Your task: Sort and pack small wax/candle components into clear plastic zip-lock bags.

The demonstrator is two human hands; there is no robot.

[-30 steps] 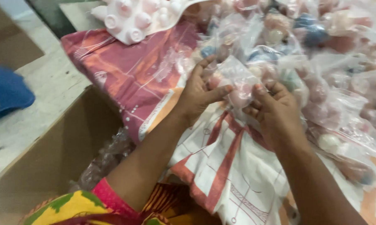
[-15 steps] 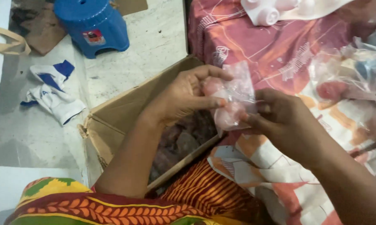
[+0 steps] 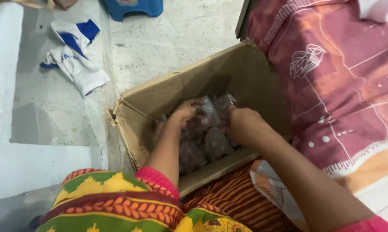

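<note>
Cardboard box (image 3: 159, 96) at frame centre holds clear packets; I note left hand (image 3: 184, 111) and right hand (image 3: 242, 125) both closed on one packet (image 3: 211, 112), lowered inside for stacking.

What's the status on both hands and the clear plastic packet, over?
Left hand and right hand down inside the open brown cardboard box, both gripping one clear plastic packet. Packet sits atop other filled packets. Nothing blocking.

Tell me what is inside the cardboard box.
The cardboard box holds clear plastic packets of dark reddish pieces. The left hand and right hand grip one packet above them. Lower layers and the bottom are hidden.
</note>
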